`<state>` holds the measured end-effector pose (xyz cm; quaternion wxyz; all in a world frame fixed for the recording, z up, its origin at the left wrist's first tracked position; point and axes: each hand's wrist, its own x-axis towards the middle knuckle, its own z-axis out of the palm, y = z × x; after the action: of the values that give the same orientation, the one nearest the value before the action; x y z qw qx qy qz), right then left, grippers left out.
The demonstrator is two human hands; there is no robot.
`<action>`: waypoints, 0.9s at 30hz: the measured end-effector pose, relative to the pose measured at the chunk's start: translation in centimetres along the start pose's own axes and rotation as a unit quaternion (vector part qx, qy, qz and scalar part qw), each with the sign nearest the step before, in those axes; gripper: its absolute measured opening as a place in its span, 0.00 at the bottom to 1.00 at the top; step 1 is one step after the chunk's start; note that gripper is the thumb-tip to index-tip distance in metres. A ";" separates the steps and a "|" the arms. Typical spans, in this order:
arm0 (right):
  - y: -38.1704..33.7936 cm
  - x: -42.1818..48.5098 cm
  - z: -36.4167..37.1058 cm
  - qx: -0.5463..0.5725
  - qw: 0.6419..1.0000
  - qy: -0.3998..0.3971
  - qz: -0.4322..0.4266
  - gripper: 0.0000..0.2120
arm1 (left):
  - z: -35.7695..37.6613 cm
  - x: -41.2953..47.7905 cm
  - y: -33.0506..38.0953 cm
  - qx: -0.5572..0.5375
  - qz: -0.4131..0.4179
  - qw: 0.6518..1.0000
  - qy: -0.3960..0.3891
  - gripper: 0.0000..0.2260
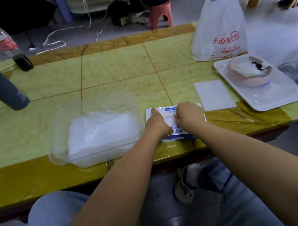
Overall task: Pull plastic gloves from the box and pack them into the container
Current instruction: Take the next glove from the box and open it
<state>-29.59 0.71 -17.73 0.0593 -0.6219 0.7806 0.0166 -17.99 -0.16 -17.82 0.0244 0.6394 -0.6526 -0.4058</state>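
Both hands sit on the glove box [171, 108]: left hand [156, 123] presses it down, forefinger stretched; right hand [191, 115] curls over its middle, grip unclear. Just left of them stands the clear container [58, 156], holding plastic gloves [98, 129].

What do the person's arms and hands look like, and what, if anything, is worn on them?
The left arm and right arm are bare, with no sleeves showing. The left hand and right hand wear no gloves; no watch, ring or bracelet is visible.
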 end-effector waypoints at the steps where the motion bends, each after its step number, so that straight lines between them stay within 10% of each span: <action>1: 0.0 -0.1 -0.1 -0.012 1.000 -0.006 -0.011 0.06 | 0.0 0.0 0.0 -0.002 0.002 1.000 0.000 0.43; 9: 1.5 0.1 -0.8 0.199 0.979 -0.043 0.014 0.11 | 0.1 -0.5 0.0 0.009 0.010 1.000 0.016 0.39; 27: -0.8 0.1 1.1 0.090 0.994 -0.015 0.061 0.06 | 0.1 -0.7 -0.3 -0.021 0.013 1.000 -0.004 0.37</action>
<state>-28.81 0.55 -18.78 0.1260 -0.5649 0.8145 -0.0408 -17.65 0.49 -17.71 0.0402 0.6284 -0.6524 -0.4217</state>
